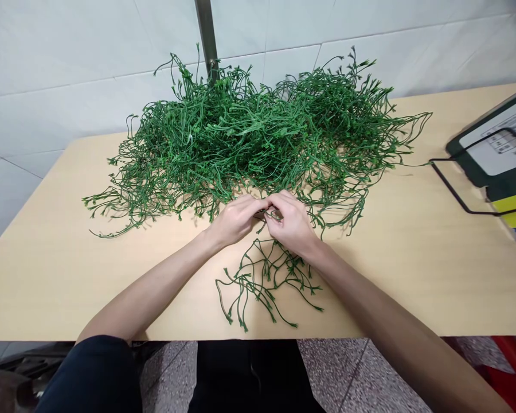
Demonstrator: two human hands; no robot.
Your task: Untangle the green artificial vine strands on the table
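A large tangled pile of green plastic stems [249, 126] spreads over the back of the wooden table. At its front edge, my left hand [238, 218] and my right hand [290, 221] meet, fingertips pinched together on a piece of green stem. Both hands are closed, and the fingers partly hide the piece. Below them, close to my right wrist, a smaller loose group of green stems [262, 287] lies on the tabletop.
The light wooden table [60, 258] stands against a tiled wall, with a metal post [206, 34] behind the pile. At the right are a dark box with a white label [503, 143] and a black wire frame [451, 189]. Something red shows below the table.
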